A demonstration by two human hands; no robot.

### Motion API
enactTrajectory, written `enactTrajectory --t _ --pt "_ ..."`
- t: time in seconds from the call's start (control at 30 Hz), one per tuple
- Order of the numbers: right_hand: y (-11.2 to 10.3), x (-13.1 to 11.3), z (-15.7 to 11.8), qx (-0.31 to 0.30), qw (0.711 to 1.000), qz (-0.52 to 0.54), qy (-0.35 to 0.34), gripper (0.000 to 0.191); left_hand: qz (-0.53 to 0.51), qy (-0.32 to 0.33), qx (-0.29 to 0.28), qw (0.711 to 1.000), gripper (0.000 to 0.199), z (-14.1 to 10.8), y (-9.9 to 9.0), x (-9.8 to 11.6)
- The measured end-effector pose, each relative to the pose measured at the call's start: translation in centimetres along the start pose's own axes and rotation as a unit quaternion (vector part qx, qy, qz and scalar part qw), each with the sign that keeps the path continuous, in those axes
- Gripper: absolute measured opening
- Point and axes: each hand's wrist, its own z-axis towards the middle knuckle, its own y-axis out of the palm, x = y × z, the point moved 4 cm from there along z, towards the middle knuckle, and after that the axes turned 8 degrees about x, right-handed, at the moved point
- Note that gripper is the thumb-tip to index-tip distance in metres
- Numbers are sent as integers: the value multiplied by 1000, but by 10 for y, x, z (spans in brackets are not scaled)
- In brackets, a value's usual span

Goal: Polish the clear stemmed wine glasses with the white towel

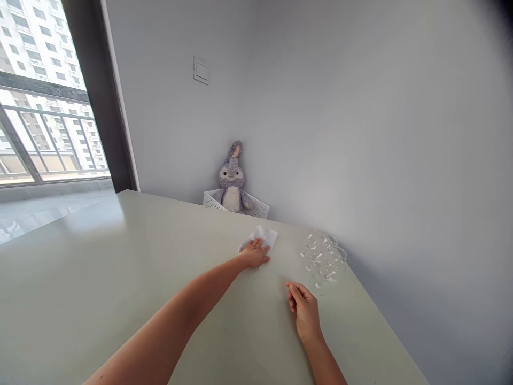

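Note:
My left hand [255,253] lies flat with its fingers spread on a folded white cloth or tissue [266,233] near the far edge of the pale table. Part of that white piece is covered by my palm. Closer to me and to the right, my right hand [305,310] is closed, its thumb pressed against the curled index finger. Nothing shows between those fingertips. Just beyond it, several clear, see-through pieces [320,255], like small glasses or plastic cups, are grouped on the table. Their exact kind is hard to make out.
The pale table [120,283] reaches far to the left. Behind its far edge, a purple plush rabbit [231,184] sits in a white perforated basket [259,207] in the wall corner. A grey wall [380,149] runs along the right, and a window [44,107] is at the left.

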Motion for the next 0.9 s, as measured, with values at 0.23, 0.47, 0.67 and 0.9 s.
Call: enactTrajectory --t 0.23,0.47,0.67,0.9 --pt "1 7 5 -10 999 -36 10 34 54 -148 35 987 60 -9 -39 -121" --pt "0 11 5 -16 998 -62 6 37 96 -292 66 949 63 -88 -86 -240" --pt "-2 10 3 -9 998 -65 -5 37 124 -400 85 904 65 -185 -119 -305" --pt "-5 8 0 -2 999 -41 -21 35 149 -518 98 837 66 -306 -155 -335"
